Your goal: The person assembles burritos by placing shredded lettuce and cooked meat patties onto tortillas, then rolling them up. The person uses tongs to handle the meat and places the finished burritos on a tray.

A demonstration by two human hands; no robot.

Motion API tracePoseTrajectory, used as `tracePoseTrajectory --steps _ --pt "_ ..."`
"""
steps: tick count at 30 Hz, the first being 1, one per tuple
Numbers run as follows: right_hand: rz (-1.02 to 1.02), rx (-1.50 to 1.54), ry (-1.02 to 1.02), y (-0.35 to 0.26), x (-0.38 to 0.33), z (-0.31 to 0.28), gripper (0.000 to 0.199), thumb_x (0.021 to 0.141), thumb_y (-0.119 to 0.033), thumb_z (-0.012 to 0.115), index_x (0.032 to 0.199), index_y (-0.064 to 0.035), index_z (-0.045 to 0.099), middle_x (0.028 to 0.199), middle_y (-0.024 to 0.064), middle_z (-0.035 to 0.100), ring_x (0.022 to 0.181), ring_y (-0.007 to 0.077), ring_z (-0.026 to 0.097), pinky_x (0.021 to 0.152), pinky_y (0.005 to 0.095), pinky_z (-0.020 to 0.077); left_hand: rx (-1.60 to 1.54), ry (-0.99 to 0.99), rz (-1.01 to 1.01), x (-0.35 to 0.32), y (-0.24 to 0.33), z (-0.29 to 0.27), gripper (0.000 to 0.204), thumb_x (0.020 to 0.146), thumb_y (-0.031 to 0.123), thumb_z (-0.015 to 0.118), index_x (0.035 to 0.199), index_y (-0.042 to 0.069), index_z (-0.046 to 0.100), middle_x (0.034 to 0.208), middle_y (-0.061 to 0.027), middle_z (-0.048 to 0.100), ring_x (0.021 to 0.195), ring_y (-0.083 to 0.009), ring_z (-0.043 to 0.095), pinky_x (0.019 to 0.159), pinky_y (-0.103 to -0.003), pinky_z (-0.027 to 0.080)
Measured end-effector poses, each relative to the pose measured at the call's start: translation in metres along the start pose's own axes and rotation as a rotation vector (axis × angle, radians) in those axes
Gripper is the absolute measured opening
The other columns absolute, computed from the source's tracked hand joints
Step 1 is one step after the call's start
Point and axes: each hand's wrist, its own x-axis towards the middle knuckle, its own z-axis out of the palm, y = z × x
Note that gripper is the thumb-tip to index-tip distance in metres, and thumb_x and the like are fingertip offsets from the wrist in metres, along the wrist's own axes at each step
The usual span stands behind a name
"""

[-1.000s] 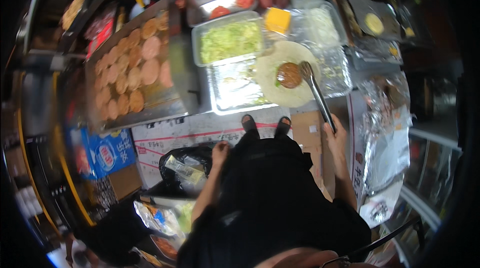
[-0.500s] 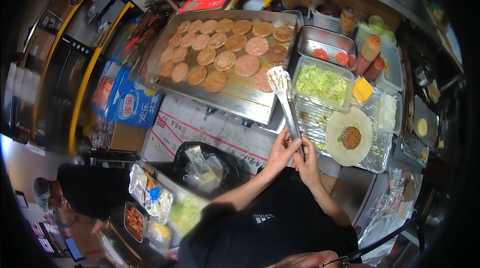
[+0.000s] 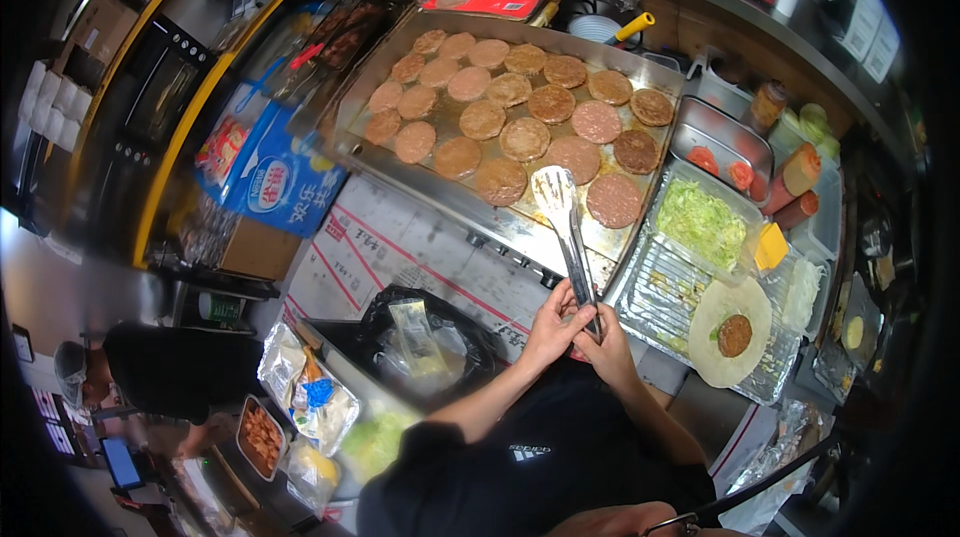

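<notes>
Right by the black shirt, at twelve o'clock from this person, both hands meet on one long pair of tongs (image 3: 572,245). The left hand (image 3: 556,327) has its fingers curled round the handle, with no gap that I can see. The right hand (image 3: 604,347) holds the near end, its fingers bent in snug. Two hands on it probably keep it steady. The wide head, with slots in it, points to twelve o'clock over the hot plate (image 3: 515,227); I can't tell if it touches. The long handle seems good for keeping skin off the heat.

Near, at ten o'clock, sits a black bag (image 3: 475,332) with clear plastic in it.

At two o'clock, a round wrap (image 3: 706,357) lies flat on a shiny metal tray (image 3: 655,322). One brown patty (image 3: 735,335) sits on it, and the tray likely catches bits.

Past the hands, from eleven to twelve, the other patties (image 3: 525,139) lie spread out, maybe so each one gets heat. At one o'clock are cut lettuce (image 3: 700,225) and, beyond it, tomato slices (image 3: 741,175), perhaps kept there for easy reach.

Far off at nine o'clock, another person (image 3: 165,367) leans over.
</notes>
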Motion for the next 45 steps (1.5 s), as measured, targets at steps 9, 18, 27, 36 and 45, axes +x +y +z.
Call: tracePoseTrajectory --steps 9,18,27,36,45 --pt "0.172 -0.062 -0.038 -0.012 0.011 -0.012 0.041 0.091 -0.021 0.057 0.124 -0.0007 0.045 0.073 0.0028 0.055 0.050 0.0058 0.049 0.045 0.0197 0.0384 0.397 0.176 -0.139 -0.001 0.013 -0.060 0.023 0.092 0.011 0.056 0.112 0.001 0.056 0.075 -0.0048 0.063 0.060 -0.0065 0.056 0.052 -0.019 0.045" --pt "0.395 0.163 -0.088 -0.010 0.087 0.019 0.036 0.090 -0.022 0.058 0.118 -0.0001 0.052 0.072 0.0046 0.057 0.046 0.0075 0.046 0.040 0.0215 0.0334 0.316 0.483 -0.154 -0.044 -0.091 -0.119 0.018 0.093 0.018 0.056 0.104 0.004 0.057 0.078 -0.0031 0.063 0.058 -0.0070 0.058 0.044 -0.018 0.038" --pt "-0.283 -0.826 -0.029 -0.069 0.073 -0.045 0.040 0.088 -0.018 0.056 0.123 -0.0006 0.050 0.086 0.0213 0.064 0.069 0.0300 0.065 0.060 0.0397 0.0495 0.310 0.755 -0.429 -0.113 -0.213 -0.181 0.013 0.092 0.015 0.055 0.098 0.004 0.057 0.076 -0.0039 0.062 0.059 -0.0102 0.060 0.045 -0.022 0.044" --pt "-0.737 -1.784 -0.121 -0.112 0.076 -0.067 0.055 0.072 -0.007 0.058 0.126 -0.0010 0.048 0.080 0.0102 0.052 0.067 0.0209 0.057 0.056 0.0307 0.0479 0.654 0.861 -0.612 -0.148 -0.277 -0.216 0.014 0.084 0.021 0.062 0.087 0.008 0.065 0.072 -0.0071 0.067 0.064 -0.0183 0.067 0.061 -0.030 0.052" --pt "-0.778 -1.759 -0.177 -0.114 0.077 -0.075 0.053 0.071 -0.008 0.057 0.124 0.0000 0.051 0.077 0.0096 0.053 0.064 0.0199 0.057 0.056 0.0299 0.0467 0.713 0.807 -0.720 -0.155 -0.298 -0.230 0.021 0.081 0.029 0.063 0.086 0.009 0.065 0.075 -0.0090 0.068 0.070 -0.0215 0.067 0.068 -0.034 0.051"
